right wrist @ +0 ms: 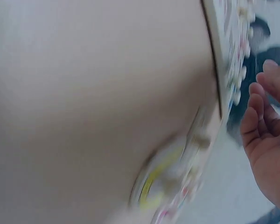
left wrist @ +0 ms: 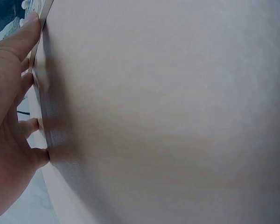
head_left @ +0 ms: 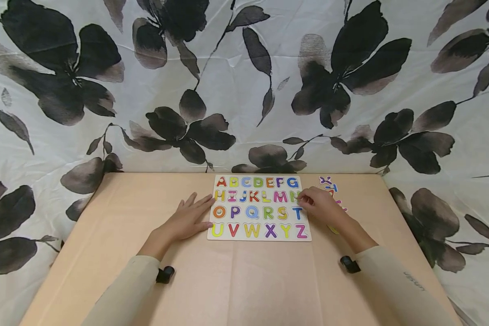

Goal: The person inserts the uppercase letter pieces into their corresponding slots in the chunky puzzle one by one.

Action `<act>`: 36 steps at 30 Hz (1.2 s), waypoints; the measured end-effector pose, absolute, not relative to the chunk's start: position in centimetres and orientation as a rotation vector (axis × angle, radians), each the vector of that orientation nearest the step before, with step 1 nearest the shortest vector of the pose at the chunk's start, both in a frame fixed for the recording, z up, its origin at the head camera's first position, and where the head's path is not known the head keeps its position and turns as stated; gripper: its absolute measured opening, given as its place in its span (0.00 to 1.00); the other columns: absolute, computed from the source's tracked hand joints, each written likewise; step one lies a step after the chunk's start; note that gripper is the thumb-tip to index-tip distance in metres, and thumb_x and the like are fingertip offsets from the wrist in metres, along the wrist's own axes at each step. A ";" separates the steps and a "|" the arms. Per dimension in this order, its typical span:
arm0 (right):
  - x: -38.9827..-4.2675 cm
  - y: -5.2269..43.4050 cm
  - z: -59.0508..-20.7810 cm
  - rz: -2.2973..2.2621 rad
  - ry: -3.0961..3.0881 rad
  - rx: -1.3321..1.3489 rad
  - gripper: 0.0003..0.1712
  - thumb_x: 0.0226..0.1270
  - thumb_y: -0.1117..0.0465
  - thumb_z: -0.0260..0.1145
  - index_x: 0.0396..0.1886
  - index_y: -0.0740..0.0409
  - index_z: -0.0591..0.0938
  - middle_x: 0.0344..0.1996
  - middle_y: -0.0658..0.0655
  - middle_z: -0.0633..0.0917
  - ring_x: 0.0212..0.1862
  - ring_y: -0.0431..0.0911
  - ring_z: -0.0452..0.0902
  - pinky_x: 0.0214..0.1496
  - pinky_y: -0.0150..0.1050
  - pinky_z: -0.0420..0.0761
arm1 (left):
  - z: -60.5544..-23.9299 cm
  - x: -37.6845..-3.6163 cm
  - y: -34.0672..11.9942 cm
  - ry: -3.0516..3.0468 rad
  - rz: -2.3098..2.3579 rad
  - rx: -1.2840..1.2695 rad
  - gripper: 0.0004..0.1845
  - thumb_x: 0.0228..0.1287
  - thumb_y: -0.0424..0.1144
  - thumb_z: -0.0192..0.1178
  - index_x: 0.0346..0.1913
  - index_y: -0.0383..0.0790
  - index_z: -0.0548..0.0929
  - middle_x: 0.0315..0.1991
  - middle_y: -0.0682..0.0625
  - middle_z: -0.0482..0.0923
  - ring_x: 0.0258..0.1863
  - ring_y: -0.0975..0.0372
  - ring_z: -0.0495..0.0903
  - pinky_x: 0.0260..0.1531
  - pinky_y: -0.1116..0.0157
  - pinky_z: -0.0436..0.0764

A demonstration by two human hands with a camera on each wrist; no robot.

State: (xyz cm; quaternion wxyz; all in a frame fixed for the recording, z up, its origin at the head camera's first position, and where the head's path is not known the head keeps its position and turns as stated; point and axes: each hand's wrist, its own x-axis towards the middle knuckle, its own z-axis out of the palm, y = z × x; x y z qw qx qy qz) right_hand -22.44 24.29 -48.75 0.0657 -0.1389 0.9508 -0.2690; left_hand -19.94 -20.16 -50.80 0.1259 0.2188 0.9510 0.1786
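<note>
A white alphabet puzzle board (head_left: 244,233) with bright letters, several bearing small knobs, lies near the table's far edge. My left hand (head_left: 190,218) rests against its left side, fingers spread and thumb by the yellow U (head_left: 217,230). In the left wrist view the fingertips (left wrist: 41,157) touch the board's edge. At the board's right edge, my right hand (head_left: 319,203) is over the green N (head_left: 294,196), partly hiding it. The right wrist view shows this hand (right wrist: 270,126) blurred, fingers loosely bent near the board's knobs, no piece visible between them.
Loose letter pieces lie right of the board, among them a purple X (head_left: 325,180) and a blue piece (head_left: 332,187); my right arm partly covers others. A yellow piece (right wrist: 151,186) shows in the right wrist view. A floral cloth (head_left: 244,90) hangs behind the table (head_left: 265,280).
</note>
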 end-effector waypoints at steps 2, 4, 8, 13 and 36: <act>-22.2 22.9 -48.8 -0.800 2.822 -0.458 0.13 0.70 0.56 0.72 0.50 0.56 0.86 0.37 0.51 0.82 0.41 0.46 0.75 0.42 0.35 0.79 | -50.7 -19.9 -20.3 2.773 0.525 0.643 0.43 0.70 0.58 0.64 0.82 0.50 0.60 0.83 0.50 0.54 0.82 0.36 0.43 0.74 0.27 0.45; -21.9 21.7 -48.9 -0.776 2.782 -0.504 0.13 0.69 0.55 0.73 0.50 0.53 0.87 0.37 0.49 0.81 0.41 0.45 0.75 0.42 0.34 0.79 | -50.7 -19.9 -20.3 2.769 0.529 0.642 0.44 0.70 0.59 0.64 0.82 0.50 0.60 0.83 0.50 0.54 0.82 0.36 0.42 0.74 0.27 0.44; -21.5 20.0 -49.4 -0.694 2.764 -0.598 0.12 0.67 0.54 0.75 0.47 0.51 0.87 0.35 0.47 0.80 0.41 0.43 0.74 0.42 0.33 0.79 | -50.8 -19.9 -20.2 2.755 0.532 0.622 0.44 0.69 0.60 0.63 0.82 0.52 0.59 0.84 0.52 0.53 0.83 0.37 0.41 0.75 0.28 0.43; -21.3 19.2 -49.6 -0.612 2.797 -0.603 0.09 0.68 0.56 0.75 0.45 0.51 0.88 0.36 0.47 0.80 0.40 0.42 0.74 0.44 0.32 0.81 | -50.9 -19.8 -20.1 2.756 0.533 0.625 0.44 0.69 0.61 0.63 0.82 0.52 0.59 0.84 0.52 0.54 0.83 0.37 0.42 0.75 0.28 0.44; -21.4 26.3 -48.4 -0.772 2.967 -0.259 0.10 0.74 0.60 0.68 0.49 0.61 0.84 0.39 0.57 0.82 0.42 0.50 0.76 0.44 0.41 0.80 | -50.9 -19.3 -20.8 2.753 0.518 0.652 0.45 0.69 0.62 0.62 0.83 0.53 0.58 0.84 0.53 0.53 0.83 0.38 0.41 0.75 0.29 0.43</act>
